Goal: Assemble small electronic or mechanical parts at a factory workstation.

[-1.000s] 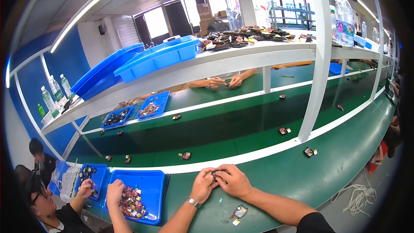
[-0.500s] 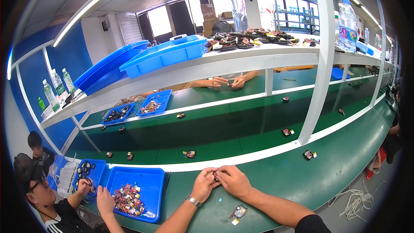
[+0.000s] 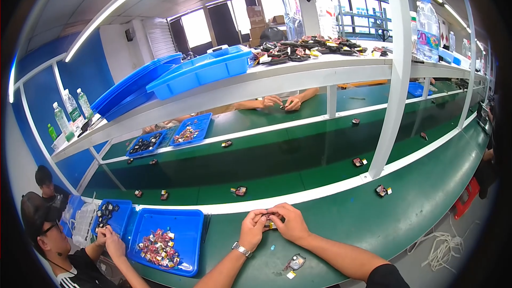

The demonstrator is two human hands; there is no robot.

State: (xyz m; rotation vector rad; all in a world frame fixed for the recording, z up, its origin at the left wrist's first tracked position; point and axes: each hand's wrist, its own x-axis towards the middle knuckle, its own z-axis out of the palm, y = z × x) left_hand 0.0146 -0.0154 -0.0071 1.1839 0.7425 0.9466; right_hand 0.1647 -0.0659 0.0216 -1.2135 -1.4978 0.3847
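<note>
My left hand (image 3: 253, 230) and my right hand (image 3: 291, 225) meet above the green worktop, fingers closed around a small dark electronic part (image 3: 270, 225) with a yellow patch. The fingers cover much of it. On the worktop near my right forearm lies another small part (image 3: 296, 261), greyish with a black edge, and beside it a yellow-and-white tag (image 3: 290, 274). A tiny light-blue scrap (image 3: 272, 247) sits just below my hands. To the left of my left forearm stands a blue tray (image 3: 176, 216) holding a pile of small red-wired parts (image 3: 159, 247).
At the left, a co-worker's hands (image 3: 109, 237) are together beside a tray of black parts (image 3: 106, 214). Beyond a white rail, small parts (image 3: 241, 190) lie spaced along a green belt (image 3: 202, 178). A white post (image 3: 392, 101) and raised shelf (image 3: 277, 77) stand ahead.
The part in my hands now shows its yellow patch between my fingers. Parts on the belt have shifted slightly right. The co-worker's hands have come together, away from the tray of red-wired parts.
</note>
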